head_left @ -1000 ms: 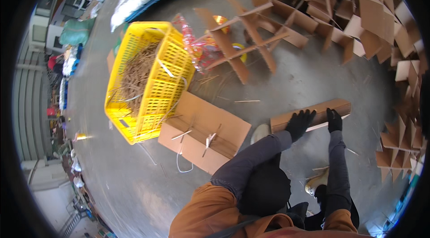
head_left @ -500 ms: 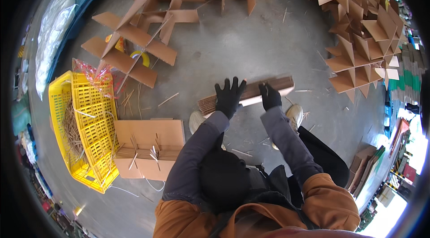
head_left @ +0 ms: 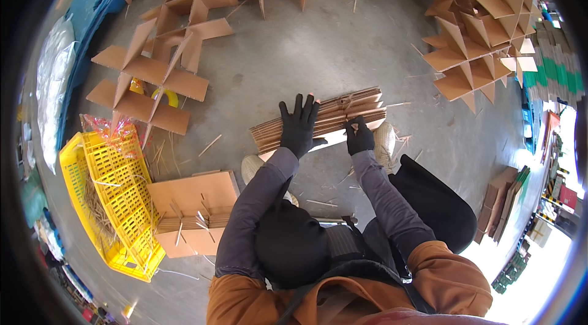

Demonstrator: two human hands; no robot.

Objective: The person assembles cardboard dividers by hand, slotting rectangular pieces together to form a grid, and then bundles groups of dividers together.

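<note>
A stack of brown cardboard sheets (head_left: pixel 269 136) stands on edge on the floor between my shoes, its right end parted into several layers. My left hand (head_left: pixel 299 126), in a black glove with a bare fingertip showing, lies spread across the stack's left half, fingers apart. At the near edge of the right half, my gloved right hand (head_left: pixel 360 137) has its fingers curled and pressed together against the sheets. Whatever is between those fingertips is hidden. A pale face of cardboard (head_left: pixel 331 139) shows below the stack between my hands.
To the left stand a yellow crate (head_left: pixel 119 184) holding thin cardboard scraps and a bundle of slotted cardboard (head_left: pixel 193 190). Assembled cardboard dividers (head_left: pixel 165 77) lie at far left, with more dividers (head_left: pixel 471 43) at far right. A yellow tape roll (head_left: pixel 171 98) and loose strips (head_left: pixel 210 145) lie about.
The stack's right end has spread into separate layers. My right hand has drawn in its fingers at the near edge, while my left stays spread on the stack. The whole view has shifted.
</note>
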